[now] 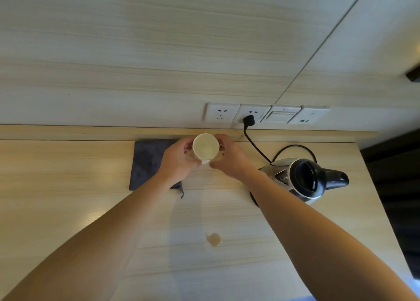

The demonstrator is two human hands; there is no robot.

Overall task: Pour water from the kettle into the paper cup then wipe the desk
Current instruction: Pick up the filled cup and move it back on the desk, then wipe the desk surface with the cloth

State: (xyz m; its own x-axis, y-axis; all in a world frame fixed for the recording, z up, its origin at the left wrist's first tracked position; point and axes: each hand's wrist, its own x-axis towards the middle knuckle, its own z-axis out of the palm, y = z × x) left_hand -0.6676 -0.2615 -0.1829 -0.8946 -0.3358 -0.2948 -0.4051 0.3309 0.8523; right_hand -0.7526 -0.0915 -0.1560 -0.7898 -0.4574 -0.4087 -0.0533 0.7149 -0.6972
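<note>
Gripping the paper cup (205, 146) from both sides: left hand (179, 159) and right hand (229, 158) are both closing fingers around it near the back edge of the desk (68, 198). Kettle (302, 179) is sitting on its base just right of the right wrist, lid open, black cord (255, 147) running to a wall socket (252, 115). Grey cloth (147, 162) is lying partly under the left hand. Small brownish spill (213, 239) is sitting on the desk between the forearms.
</note>
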